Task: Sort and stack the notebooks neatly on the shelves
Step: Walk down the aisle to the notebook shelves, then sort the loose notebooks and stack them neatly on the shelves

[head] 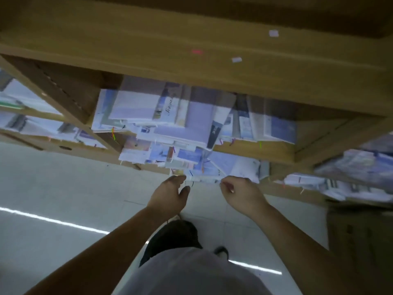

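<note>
Pale blue-and-white paper notebooks, heaped unevenly on the tan wooden shelf, lie directly ahead of you, front edge running left to right. Your left hand, fingers loosely spread, meets the heap's left corner. Your right hand is curled at its right, and whether it grips anything cannot be told. Both hands are equally near.
</note>
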A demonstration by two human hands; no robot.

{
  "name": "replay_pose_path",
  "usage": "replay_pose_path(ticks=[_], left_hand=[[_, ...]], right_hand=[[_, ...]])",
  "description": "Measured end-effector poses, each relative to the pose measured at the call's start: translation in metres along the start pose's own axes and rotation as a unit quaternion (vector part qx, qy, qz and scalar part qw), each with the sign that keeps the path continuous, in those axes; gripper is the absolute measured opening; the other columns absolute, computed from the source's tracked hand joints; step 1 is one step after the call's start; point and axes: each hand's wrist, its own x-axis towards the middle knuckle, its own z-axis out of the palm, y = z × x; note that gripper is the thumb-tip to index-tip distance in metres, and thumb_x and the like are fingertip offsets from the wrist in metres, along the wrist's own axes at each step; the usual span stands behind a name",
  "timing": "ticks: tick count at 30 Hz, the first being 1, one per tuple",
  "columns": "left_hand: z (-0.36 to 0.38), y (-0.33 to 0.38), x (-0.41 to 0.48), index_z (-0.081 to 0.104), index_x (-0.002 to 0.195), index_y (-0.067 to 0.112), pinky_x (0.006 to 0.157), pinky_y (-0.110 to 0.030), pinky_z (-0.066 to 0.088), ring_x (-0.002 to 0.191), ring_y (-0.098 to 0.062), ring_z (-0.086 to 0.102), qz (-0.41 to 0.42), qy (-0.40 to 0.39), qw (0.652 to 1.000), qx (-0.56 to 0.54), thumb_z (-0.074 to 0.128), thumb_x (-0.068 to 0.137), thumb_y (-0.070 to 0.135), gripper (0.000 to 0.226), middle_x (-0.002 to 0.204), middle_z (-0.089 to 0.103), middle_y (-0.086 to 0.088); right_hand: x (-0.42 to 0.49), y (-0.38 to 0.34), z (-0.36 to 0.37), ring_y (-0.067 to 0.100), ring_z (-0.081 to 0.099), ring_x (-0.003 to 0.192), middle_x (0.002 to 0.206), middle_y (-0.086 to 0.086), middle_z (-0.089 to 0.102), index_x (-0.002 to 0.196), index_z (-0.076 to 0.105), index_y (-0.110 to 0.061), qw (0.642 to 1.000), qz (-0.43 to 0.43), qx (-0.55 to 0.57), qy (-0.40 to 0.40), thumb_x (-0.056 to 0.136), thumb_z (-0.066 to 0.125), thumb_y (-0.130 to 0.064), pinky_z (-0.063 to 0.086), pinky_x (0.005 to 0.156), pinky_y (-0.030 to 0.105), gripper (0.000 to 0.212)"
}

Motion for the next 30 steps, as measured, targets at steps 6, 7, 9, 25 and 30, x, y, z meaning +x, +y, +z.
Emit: replay_pose_path(ticks=[6, 7, 9, 25, 30], left_hand=[[0.018, -0.002, -0.023, 0.057, 0.142, 0.015, 0.102, -0.034, 0.049, 0.121, -0.023, 0.061, 0.021, -0.038, 0.999, 0.029, 0.06, 0.098, 0.034, 0.048, 0.133, 0.064, -0.007], [0.019, -0.002, -0.024, 0.055, 0.143, 0.016, 0.103, -0.034, 0.048, 0.123, -0.023, 0.06, 0.026, -0.045, 0.998, 0.031, 0.059, 0.099, 0.036, 0.049, 0.136, 0.063, -0.006], [0.018, -0.004, -0.022, 0.053, 0.146, 0.019, 0.105, -0.035, 0.048, 0.126, -0.022, 0.058, 0.046, -0.065, 0.995, 0.053, 0.056, 0.1, 0.04, 0.051, 0.139, 0.06, -0.004], [0.109, -0.205, 0.151, 0.068, 0.127, 0.024, 0.088, -0.032, 0.056, 0.1, -0.012, 0.067, 0.153, -0.042, 0.985, 0.068, 0.046, 0.093, 0.048, 0.047, 0.113, 0.071, 0.004], [0.2, -0.256, 0.198, 0.073, 0.098, 0.02, 0.072, -0.034, 0.055, 0.08, -0.013, 0.065, 0.238, -0.022, 0.97, 0.038, 0.056, 0.095, 0.034, 0.023, 0.09, 0.072, 0.005]], right_hand=[[-0.058, 0.033, 0.031, 0.017, 0.067, 0.085, 0.084, -0.008, 0.068, 0.088, 0.067, -0.031, 0.997, 0.065, 0.038, 0.008, 0.079, 0.037, -0.059, 0.056, 0.074, 0.035, 0.042], [-0.065, 0.032, 0.034, 0.017, 0.067, 0.086, 0.085, -0.008, 0.068, 0.089, 0.066, -0.032, 0.996, 0.078, 0.033, 0.001, 0.081, 0.039, -0.058, 0.055, 0.074, 0.034, 0.04], [-0.07, 0.027, 0.04, 0.016, 0.068, 0.092, 0.093, -0.008, 0.071, 0.101, 0.069, -0.032, 0.995, 0.095, 0.015, -0.009, 0.087, 0.046, -0.053, 0.055, 0.077, 0.032, 0.034], [0.128, 0.054, 0.261, 0.01, 0.063, 0.114, 0.122, -0.016, 0.069, 0.126, 0.064, -0.038, 0.989, 0.094, -0.079, 0.078, 0.098, 0.047, -0.048, 0.051, 0.09, 0.029, 0.034], [0.175, 0.113, 0.339, 0.014, 0.068, 0.086, 0.086, -0.01, 0.071, 0.097, 0.07, -0.033, 0.983, 0.039, -0.11, 0.144, 0.096, 0.043, -0.048, 0.051, 0.066, 0.029, 0.031]])
